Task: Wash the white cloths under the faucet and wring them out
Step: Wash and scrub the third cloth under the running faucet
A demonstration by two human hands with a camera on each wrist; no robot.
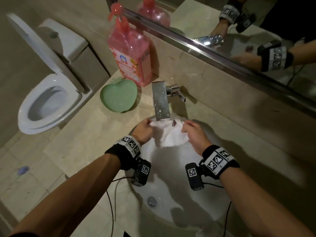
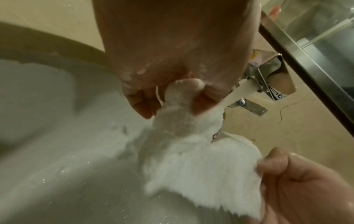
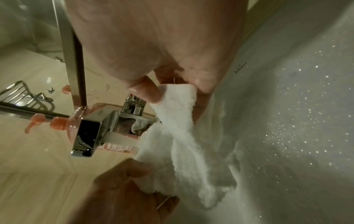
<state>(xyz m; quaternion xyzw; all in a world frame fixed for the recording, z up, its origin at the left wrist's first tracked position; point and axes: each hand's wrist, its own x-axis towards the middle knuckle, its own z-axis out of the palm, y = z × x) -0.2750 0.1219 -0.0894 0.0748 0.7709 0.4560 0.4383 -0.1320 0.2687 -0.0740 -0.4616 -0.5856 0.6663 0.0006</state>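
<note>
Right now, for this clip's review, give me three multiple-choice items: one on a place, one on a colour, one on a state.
1. Where is the white cloth?
A. under the faucet spout, over the sink
B. in the green dish
C. on the toilet

2. What colour is the pump bottle?
A. blue
B. pink
C. white

3. How is the cloth held?
A. left hand only
B. lying loose
C. gripped by both hands, right hand too

Answers:
1 A: the cloth hangs below the spout.
2 B: its body and pump are pink.
3 C: each wrist view shows a hand gripping it.
</note>
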